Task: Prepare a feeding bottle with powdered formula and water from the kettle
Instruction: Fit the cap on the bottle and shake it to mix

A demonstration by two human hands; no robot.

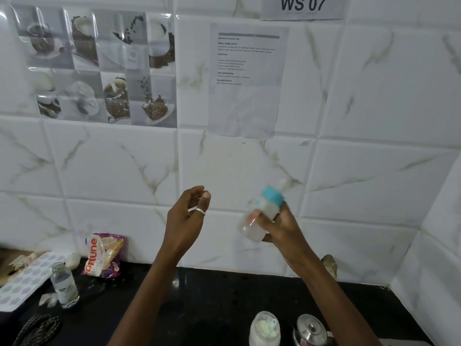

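My right hand (pixel 279 227) grips the feeding bottle (pixel 259 216) in the air in front of the tiled wall. The bottle is tilted, blurred, capped with a blue ring and clear teat, and holds whitish liquid. My left hand (pixel 185 218) is raised beside it, apart from the bottle, fingers loosely curled and holding nothing. A ring sits on its thumb. On the black counter below stand a clear jar of white powder (pixel 265 329) with a pale scoop inside, and a steel kettle (pixel 310 330) to its right.
At the left of the counter (pixel 199 308) lie a purple "fortune" packet (pixel 103 255), a small glass bottle (pixel 64 284), a grey moulded tray (pixel 22 280) and a braided cord (pixel 37 329). The tiled wall corner closes in at the right.
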